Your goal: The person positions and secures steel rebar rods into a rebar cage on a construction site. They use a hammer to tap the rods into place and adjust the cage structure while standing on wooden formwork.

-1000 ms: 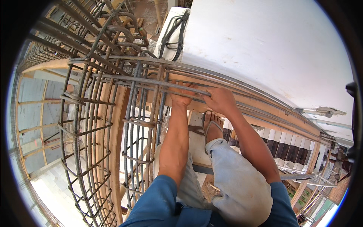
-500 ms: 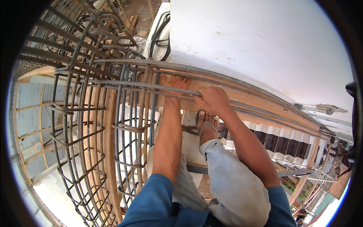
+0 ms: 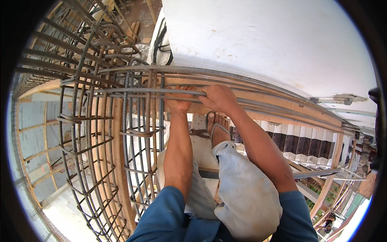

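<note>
A long ribbed rebar (image 3: 141, 90) runs across in front of me among other bars. My right hand (image 3: 219, 98) is closed round it near the middle of the view. Beside it, to the left, my left hand (image 3: 178, 101) reaches under the bars, its fingers bent up about the same rebar; the bars partly cover them. Beneath the bars lies a wooden formwork board (image 3: 274, 105). At left, upright bars with square stirrups (image 3: 139, 133) cross the level ones.
A white wall (image 3: 262, 44) rises beyond the board. Another rebar cage (image 3: 86, 141) stands at far left beside a timber post (image 3: 117, 161). My sandalled foot (image 3: 219, 128) rests just below the bars. A black cable coil (image 3: 163, 52) lies beyond them.
My left hand has drawn nearer, its spread fingers now bent about the rebar. My right hand keeps its hold and appears slightly further left as the view shifts.
</note>
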Available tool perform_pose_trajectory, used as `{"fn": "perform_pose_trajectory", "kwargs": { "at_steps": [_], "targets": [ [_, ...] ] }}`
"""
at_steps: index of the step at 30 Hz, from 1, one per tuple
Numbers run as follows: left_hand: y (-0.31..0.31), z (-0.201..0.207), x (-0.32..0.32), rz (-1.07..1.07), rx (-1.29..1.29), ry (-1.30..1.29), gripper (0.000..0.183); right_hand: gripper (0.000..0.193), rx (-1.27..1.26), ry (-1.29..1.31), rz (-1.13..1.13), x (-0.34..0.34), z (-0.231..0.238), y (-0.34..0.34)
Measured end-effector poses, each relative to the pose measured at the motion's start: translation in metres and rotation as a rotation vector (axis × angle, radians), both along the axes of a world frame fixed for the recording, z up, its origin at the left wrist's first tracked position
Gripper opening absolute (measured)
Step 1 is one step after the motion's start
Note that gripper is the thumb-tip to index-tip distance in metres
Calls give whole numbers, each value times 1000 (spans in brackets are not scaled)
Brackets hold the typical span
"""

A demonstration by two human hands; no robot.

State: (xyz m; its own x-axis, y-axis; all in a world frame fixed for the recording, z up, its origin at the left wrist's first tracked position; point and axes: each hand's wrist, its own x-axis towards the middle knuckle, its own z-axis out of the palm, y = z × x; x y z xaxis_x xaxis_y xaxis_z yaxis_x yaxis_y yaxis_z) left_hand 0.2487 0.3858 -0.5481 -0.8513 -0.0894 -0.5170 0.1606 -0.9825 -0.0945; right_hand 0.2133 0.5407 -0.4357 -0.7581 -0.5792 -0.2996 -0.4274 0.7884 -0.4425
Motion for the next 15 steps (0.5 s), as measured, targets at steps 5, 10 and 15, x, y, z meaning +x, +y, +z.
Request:
{"fn": "perform_pose_trajectory", "kwargs": {
  "at_steps": [5,10,15],
  "targets": [
    [5,12,14,31,45,80,72,31,11,2,-5,0,0,0],
    [33,74,74,-236,-345,-352,64,33,21,58,32,1,0,-1],
    [4,164,168,-143,-1385,-461,45,33,64,65,22,3,0,-2]
  ]
}}
